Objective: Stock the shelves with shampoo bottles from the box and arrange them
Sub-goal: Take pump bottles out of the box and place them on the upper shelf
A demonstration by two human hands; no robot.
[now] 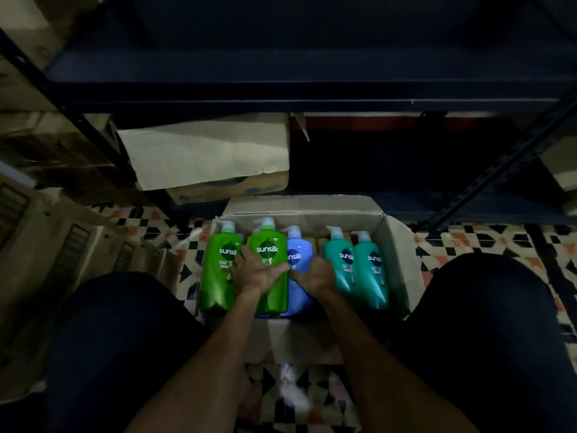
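Tiled floor [468,242], open box [398,254] w/ "sunsilk" pump bottles [371,276].

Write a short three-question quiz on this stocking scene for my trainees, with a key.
1. How many teal bottles show in the box? A one, B two, C four.
2. True or false: the left hand grips a green bottle.
3. Fill in: the right hand grips the ___ bottle.
Key: 1 B. 2 True. 3 The blue bottle.
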